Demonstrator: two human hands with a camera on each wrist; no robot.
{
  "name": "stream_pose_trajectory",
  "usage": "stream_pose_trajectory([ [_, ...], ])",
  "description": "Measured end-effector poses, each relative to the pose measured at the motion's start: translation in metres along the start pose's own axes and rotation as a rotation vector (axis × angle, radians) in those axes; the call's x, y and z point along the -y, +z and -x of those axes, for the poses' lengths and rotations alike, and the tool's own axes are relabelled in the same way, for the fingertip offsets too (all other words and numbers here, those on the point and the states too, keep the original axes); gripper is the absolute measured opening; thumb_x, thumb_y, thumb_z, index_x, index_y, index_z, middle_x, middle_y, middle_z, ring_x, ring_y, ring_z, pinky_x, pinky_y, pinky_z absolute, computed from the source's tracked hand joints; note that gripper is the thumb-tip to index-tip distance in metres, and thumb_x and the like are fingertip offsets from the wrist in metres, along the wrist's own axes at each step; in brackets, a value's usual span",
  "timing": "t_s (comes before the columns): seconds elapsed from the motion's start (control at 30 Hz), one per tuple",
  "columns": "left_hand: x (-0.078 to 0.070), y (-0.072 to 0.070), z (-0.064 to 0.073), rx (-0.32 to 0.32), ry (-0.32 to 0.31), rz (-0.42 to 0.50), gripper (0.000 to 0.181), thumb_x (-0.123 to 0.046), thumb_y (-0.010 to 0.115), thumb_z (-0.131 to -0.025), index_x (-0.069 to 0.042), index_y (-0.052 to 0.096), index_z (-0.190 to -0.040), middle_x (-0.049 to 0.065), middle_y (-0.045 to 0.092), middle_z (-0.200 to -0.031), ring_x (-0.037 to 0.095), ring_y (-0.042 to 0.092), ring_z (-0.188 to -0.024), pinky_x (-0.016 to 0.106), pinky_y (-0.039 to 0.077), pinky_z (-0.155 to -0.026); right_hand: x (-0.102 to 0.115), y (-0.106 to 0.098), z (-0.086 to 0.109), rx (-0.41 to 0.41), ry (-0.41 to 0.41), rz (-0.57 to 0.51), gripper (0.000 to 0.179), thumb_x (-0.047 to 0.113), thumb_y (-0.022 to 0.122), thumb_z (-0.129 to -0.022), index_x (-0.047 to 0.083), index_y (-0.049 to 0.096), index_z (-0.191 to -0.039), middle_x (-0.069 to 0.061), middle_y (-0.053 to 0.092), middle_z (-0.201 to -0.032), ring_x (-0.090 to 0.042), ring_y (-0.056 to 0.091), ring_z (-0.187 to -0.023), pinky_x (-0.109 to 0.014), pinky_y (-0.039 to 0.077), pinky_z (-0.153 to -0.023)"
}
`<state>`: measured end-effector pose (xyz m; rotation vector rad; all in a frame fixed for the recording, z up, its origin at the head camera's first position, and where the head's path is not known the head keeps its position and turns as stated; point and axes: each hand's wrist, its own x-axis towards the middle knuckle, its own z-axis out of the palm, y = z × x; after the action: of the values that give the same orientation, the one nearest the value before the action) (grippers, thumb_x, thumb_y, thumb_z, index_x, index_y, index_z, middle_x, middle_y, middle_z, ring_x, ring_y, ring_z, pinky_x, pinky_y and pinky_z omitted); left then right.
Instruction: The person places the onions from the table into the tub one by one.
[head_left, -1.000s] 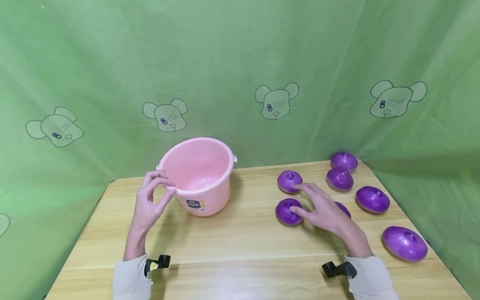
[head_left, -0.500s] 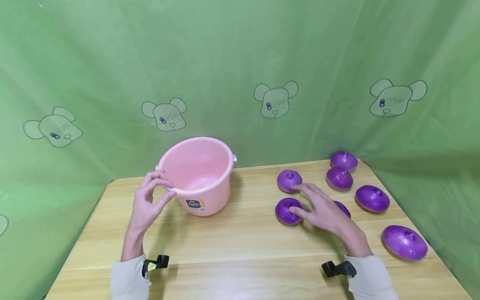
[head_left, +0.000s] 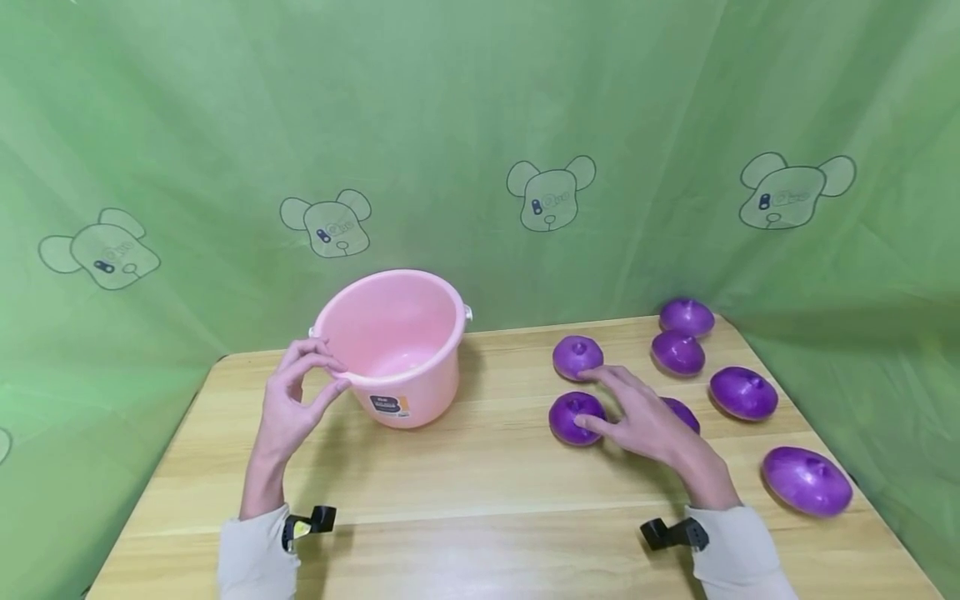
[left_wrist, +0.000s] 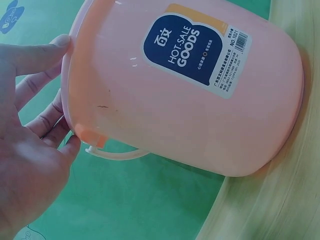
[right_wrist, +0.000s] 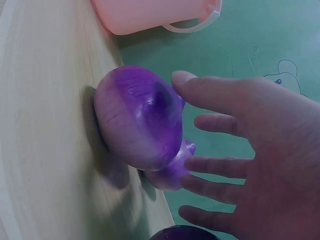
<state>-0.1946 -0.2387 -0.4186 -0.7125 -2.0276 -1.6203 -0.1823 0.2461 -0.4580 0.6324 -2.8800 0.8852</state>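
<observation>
My left hand point(head_left: 288, 408) pinches the near left rim of a pink plastic bucket point(head_left: 420, 392). In the left wrist view the thumb point(left_wrist: 47, 50) lies on the rim's labelled side, with the other fingers behind it. Over on the right, my right hand point(head_left: 647, 421) hovers with loosely spread fingers close by a purple onion point(head_left: 564, 427). Its thumb overlaps that onion in the head view, and its fingertips reach the edge of a second onion point(head_left: 576, 352) behind. The right wrist view shows the thumb near the onion's top point(right_wrist: 145, 115), the palm apart from it.
Several more purple onions lie to the right: one point(head_left: 684, 414) partly hidden behind my right hand, others near the table's point(head_left: 465, 483) right edge, including the nearest onion point(head_left: 807, 481). A green curtain point(head_left: 420, 125) with printed bear heads hangs behind the table.
The head view has shifted slightly, so things sit a little higher in it. Both hands keep their places at the bucket and the onions.
</observation>
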Motion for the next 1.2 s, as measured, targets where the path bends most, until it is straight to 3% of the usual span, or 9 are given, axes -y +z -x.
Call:
stream_pose_trajectory([
  [0.17,0.0,-0.001,-0.001,0.005,-0.007,-0.001,0.023,0.022,0.073,-0.078,0.01,0.068,-0.096,0.018,0.055,-0.114,0.043,0.043,-0.131,0.042,0.026,-0.126,0.001,0.002,-0.001,0.017,-0.004,-0.002,0.074,0.045,0.076,-0.092,0.009,0.048,-0.15,-0.027,0.045,-0.149,-0.051,0.045,-0.134,-0.078,0.04,-0.102],
  [0.63,0.0,-0.002,-0.002,0.003,-0.008,0.008,0.023,0.023,0.073,-0.077,0.01,0.068,-0.096,0.013,0.057,-0.115,0.036,0.045,-0.132,0.041,0.027,-0.126,0.006,0.012,-0.004,0.026,-0.034,-0.02,0.076,0.045,0.082,-0.086,0.007,0.052,-0.145,-0.023,0.051,-0.144,-0.046,0.052,-0.13,-0.071,0.045,-0.103],
  [0.87,0.001,-0.004,-0.002,0.012,-0.011,0.06,0.023,0.025,0.071,-0.077,0.012,0.067,-0.096,0.013,0.056,-0.116,0.037,0.043,-0.134,0.041,0.026,-0.126,0.008,0.016,-0.004,0.039,-0.026,-0.022,0.077,0.04,0.086,-0.083,0.009,0.052,-0.145,-0.023,0.051,-0.144,-0.047,0.055,-0.126,-0.071,0.048,-0.1],
  [1.2,0.002,-0.004,-0.003,0.018,-0.021,0.041,0.025,0.023,0.073,-0.076,0.011,0.067,-0.097,0.027,0.053,-0.115,0.044,0.042,-0.135,0.042,0.025,-0.127,0.007,0.021,-0.004,0.06,-0.033,-0.022,0.078,0.033,0.088,-0.081,0.008,0.051,-0.146,-0.026,0.048,-0.147,-0.049,0.054,-0.126,-0.071,0.048,-0.1],
])
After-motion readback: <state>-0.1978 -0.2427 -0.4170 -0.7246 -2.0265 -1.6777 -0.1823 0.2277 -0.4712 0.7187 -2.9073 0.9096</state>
